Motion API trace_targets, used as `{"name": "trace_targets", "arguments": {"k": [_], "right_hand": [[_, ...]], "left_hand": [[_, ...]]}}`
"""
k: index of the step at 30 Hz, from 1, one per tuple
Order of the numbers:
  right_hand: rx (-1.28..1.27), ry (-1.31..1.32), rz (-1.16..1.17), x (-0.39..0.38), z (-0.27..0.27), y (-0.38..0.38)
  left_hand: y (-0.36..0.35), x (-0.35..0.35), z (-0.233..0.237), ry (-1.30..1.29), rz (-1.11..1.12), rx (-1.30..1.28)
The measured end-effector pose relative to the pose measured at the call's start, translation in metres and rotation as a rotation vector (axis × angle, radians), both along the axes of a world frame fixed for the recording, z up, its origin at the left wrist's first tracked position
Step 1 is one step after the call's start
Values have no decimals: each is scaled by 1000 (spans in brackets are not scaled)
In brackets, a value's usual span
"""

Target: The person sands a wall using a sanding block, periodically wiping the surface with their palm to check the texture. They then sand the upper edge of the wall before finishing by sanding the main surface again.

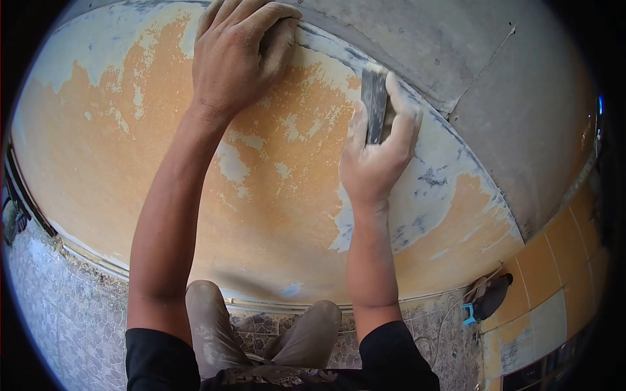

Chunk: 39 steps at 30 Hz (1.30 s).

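Note:
A dusty, orange-yellow wall [287, 208] with worn whitish patches spreads before me. My right hand [378, 159] grips a flat, dark grey sanding block [375, 101] between thumb and fingers, close to the wall's edge. White powder coats those fingers, and their tips are slightly blurred. Higher up on the left, my left hand [235, 62] rests at the wall's upper border with bent fingers held together. Its fingertips run out at the frame's top, so what they hold, if anything, is hidden.
A grey concrete surface [417, 45] with a crack [486, 65] meets the wall along the border. Below are my knees [261, 326] and a stone-patterned floor [72, 313]. At lower right, a dark object [492, 296] with a light-blue part lies beside orange tiles [548, 260].

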State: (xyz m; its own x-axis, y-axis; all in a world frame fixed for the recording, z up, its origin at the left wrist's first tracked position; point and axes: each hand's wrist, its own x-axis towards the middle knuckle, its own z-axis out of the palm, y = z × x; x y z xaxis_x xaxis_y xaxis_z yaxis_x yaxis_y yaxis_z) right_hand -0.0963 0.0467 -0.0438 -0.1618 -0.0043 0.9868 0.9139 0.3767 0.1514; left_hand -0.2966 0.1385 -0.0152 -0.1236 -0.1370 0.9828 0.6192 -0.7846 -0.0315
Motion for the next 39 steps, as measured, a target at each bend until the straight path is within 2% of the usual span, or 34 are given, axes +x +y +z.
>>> {"name": "trace_targets", "arguments": {"k": [3,5,8,11,14,16,18,19,21,25,28,31,33,34,36,39], "right_hand": [[59,-130,-32,2,12,7],[53,-76,13,13,-31,-2],[28,22,-19,34,-131,-16],[-33,62,-9,44,-168,-18],[18,-96,8,19,-63,-10],[-59,-84,32,-1,-3,-5],[-43,-98,8,-7,9,-3],[-24,-102,-16,-9,10,-1],[22,-51,82,5,-32,-2],[32,-11,-67,43,-183,-18],[35,-23,13,39,-162,-15],[34,-45,61,13,-58,-8],[15,-11,99,2,-22,-7],[-18,-29,42,-2,-14,-7],[-20,-87,-12,5,-22,-2],[15,11,21,22,-102,-9]], "left_hand": [[0,-1,1,1,-71,12],[-1,-2,1,12,-63,15],[3,-2,1,14,-83,57],[-2,1,1,1,-35,30],[-4,7,0,-54,-53,-26],[-3,5,-1,-37,-69,-21],[0,2,-1,-22,-80,-11],[1,0,-1,8,-78,12],[-1,-4,-2,40,-71,36],[-4,-7,-1,52,-66,-42],[-2,-3,-3,67,-47,-28],[-1,-2,-2,37,-22,1],[2,-1,-3,30,-38,-5],[3,-1,-4,34,-32,1],[3,-2,-3,40,-29,-11],[3,-2,-4,45,-48,-19]]}}
